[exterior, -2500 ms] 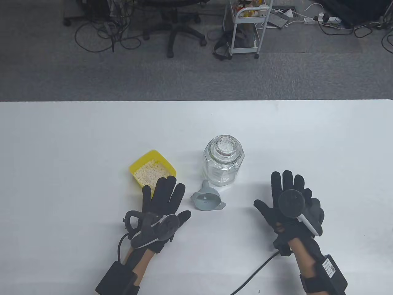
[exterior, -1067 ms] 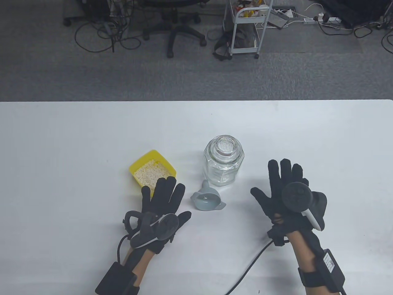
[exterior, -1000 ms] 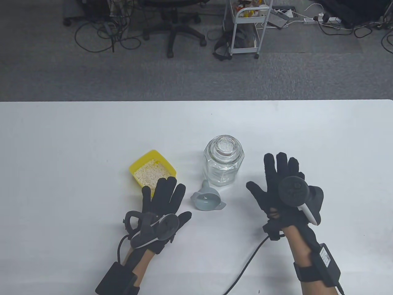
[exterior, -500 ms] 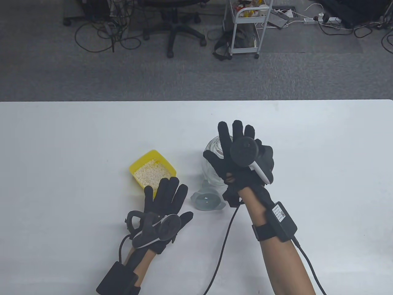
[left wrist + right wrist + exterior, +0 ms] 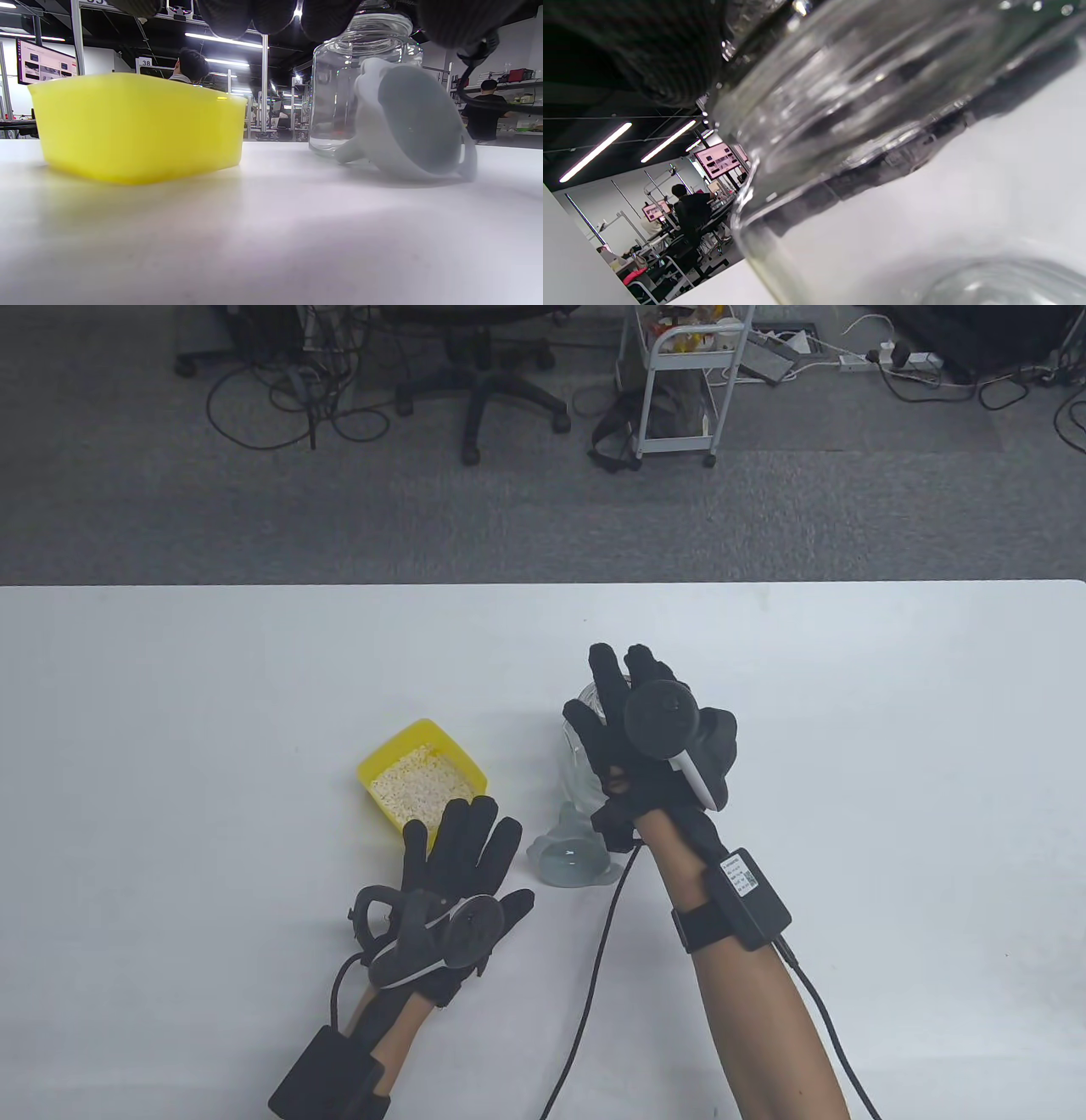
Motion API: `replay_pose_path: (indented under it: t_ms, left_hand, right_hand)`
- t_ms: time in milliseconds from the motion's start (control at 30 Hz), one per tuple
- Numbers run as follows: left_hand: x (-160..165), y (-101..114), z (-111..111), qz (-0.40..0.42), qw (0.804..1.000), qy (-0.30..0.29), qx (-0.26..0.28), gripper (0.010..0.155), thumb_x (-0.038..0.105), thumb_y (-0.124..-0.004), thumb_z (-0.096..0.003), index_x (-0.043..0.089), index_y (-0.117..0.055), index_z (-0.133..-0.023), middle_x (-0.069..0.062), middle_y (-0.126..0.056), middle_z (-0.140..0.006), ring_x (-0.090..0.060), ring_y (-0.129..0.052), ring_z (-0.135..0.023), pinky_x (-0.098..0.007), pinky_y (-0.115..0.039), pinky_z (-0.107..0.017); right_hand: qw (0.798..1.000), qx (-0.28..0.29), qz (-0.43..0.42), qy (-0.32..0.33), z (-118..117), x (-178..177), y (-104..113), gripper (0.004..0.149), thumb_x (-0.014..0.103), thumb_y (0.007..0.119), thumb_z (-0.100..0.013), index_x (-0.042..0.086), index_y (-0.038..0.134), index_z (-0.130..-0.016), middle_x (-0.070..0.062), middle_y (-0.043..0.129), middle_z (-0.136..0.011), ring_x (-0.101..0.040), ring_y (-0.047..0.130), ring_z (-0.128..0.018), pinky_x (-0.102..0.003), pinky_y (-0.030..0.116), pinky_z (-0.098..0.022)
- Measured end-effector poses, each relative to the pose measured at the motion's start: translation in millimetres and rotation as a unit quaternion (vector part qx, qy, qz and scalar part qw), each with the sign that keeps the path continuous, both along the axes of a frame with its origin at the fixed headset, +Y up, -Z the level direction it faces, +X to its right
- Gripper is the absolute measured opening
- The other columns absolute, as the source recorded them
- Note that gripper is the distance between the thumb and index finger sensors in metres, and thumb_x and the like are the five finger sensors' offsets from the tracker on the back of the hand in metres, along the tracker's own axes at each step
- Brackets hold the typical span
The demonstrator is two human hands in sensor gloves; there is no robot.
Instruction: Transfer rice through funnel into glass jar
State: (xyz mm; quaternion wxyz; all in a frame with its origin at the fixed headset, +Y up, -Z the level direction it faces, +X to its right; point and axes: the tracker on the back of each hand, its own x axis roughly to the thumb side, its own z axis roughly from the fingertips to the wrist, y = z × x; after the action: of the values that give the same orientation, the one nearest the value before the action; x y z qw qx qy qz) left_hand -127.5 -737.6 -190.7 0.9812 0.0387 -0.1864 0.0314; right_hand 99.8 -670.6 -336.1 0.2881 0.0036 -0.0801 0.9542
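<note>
Near the white table's (image 5: pixel 170 687) middle, right hand (image 5: pixel 653 738) curls over clear glass jar's (image 5: pixel 585 768) lid, grip unclear; lift lid straight up w/o tipping jar; left hand (image 5: pixel 450 882) flat, empty
</note>
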Motion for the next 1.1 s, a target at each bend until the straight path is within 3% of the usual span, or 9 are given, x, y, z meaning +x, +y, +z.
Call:
replay_pose_path:
  t_ms: [33, 533, 867, 1100]
  left_hand:
    - [0, 0, 0, 0.000, 1.000, 0.000, 0.000, 0.080, 0.071, -0.066, -0.0519, 0.034, -0.040, -0.118, -0.010, -0.030, -0.130, -0.041, -0.036, -0.120, -0.073, -0.038, -0.077]
    - [0, 0, -1, 0.001, 1.000, 0.002, 0.001, 0.080, 0.070, -0.066, -0.0522, 0.033, -0.040, -0.118, -0.010, -0.030, -0.130, -0.041, -0.036, -0.120, -0.073, -0.038, -0.077]
    - [-1, 0, -1, 0.000, 1.000, 0.004, 0.003, 0.080, 0.070, -0.066, -0.0522, 0.033, -0.040, -0.118, -0.010, -0.031, -0.130, -0.041, -0.036, -0.120, -0.073, -0.038, -0.077]
    - [-2, 1, 0, 0.001, 1.000, 0.003, 0.006, 0.080, 0.070, -0.066, -0.0519, 0.033, -0.040, -0.118, -0.011, -0.031, -0.130, -0.041, -0.036, -0.119, -0.073, -0.038, -0.077]
  right_hand:
    - [1.000, 0.003, -0.003, 0.000, 0, 0, 0, 0.072, 0.058, 0.083, -0.039, 0.037, 0.056, -0.103, -0.013, 0.055, -0.112, -0.046, 0.057, -0.101, -0.062, 0.044, -0.074]
    - [0.999, 0.042, -0.021, 0.004, 4, 6, 6, 0.070, 0.056, 0.083, -0.038, 0.036, 0.060, -0.101, -0.015, 0.061, -0.106, -0.046, 0.062, -0.099, -0.062, 0.046, -0.072]
    - [0.997, 0.076, -0.029, 0.012, 16, 20, 44, 0.070, 0.056, 0.083, -0.038, 0.036, 0.060, -0.101, -0.015, 0.061, -0.106, -0.046, 0.061, -0.099, -0.062, 0.046, -0.072]
    - [0.995, 0.095, -0.031, 0.004, 44, 63, 60, 0.070, 0.056, 0.083, -0.038, 0.036, 0.060, -0.101, -0.015, 0.061, -0.106, -0.046, 0.062, -0.099, -0.062, 0.046, -0.072]
